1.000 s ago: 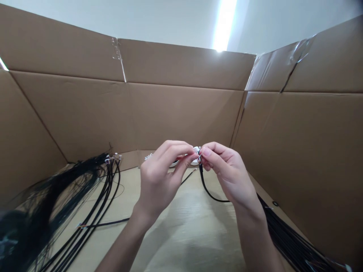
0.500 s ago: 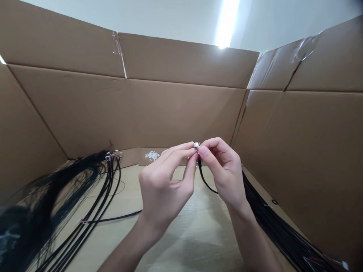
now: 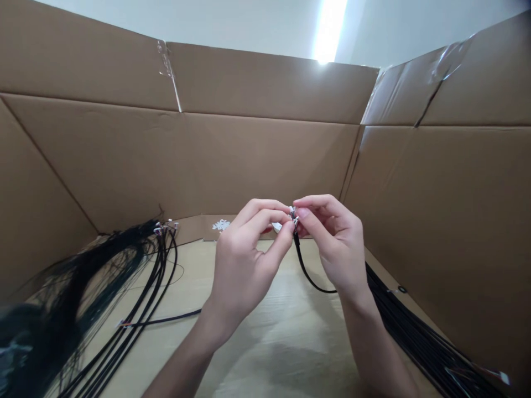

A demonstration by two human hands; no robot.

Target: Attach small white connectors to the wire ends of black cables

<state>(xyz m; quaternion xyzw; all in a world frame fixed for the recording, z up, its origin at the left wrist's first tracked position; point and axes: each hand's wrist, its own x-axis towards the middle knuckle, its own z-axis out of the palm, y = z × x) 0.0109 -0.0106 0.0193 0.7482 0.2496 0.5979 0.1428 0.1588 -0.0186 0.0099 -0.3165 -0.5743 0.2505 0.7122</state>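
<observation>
Both hands meet near the middle of the view at the end of a black cable. My left hand is closed in a pinch, its fingertips at a small white connector and the thin wires below it. From the other side, my right hand pinches the same cable end with thumb and index finger. The cable hangs below the fingertips and curves right behind my right wrist. Fingertips partly hide the connector and wires, so how they fit together cannot be made out.
A pile of small white pieces lies at the back of the table. Bundled black cables with white connectors lie at left, near a dark tangle of strands. More black cables lie at right. Cardboard walls surround the table.
Both hands have shifted slightly right and up together with the cable end. The connector appears turned and is more covered by the fingers. The view has tilted a little.
</observation>
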